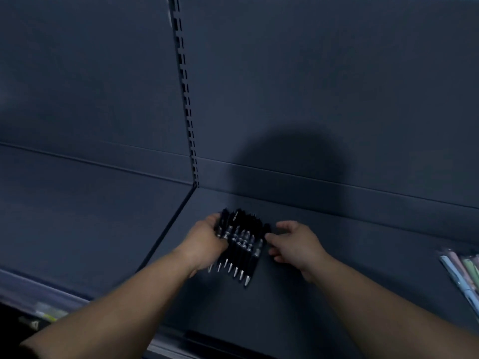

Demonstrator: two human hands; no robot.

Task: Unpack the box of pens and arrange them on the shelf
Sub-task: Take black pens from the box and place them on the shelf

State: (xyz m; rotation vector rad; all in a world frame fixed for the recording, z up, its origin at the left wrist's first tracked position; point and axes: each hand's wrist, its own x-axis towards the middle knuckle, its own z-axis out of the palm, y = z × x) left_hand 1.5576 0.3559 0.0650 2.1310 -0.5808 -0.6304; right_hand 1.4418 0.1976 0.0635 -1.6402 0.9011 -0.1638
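So closest to the camera there are just two bare forearms reaching in, and the box itself isn't anywhere in view. The left hand (207,239) is wrapped over the left side of a bunch of black pens (241,244), with its fingers curled around the far ends, so it looks like it's gripping or at least bracing that side. The right hand (295,242) is just on the other side, fingers loosely bent and not holding anything, with the tips right at the outermost pen, touching it or as good as. The pens lie between the two sets of fingers, flat on the shelf (337,268), side by side with silver tips pointing back toward the person, though the row is a bit fanned and uneven. Best guess is the step in hand is arranging: the pens are out and down, and the hands are squaring them up. The next move probably calls for squeezing the row in from both sides and nudging the tips level without rolling any pens off. Well off to the right of the right fingers there's a pack of pastel pens (464,270) already lying on the shelf. Beyond the fingertips it's the dark back panel (311,73) with a slotted upright (185,99).
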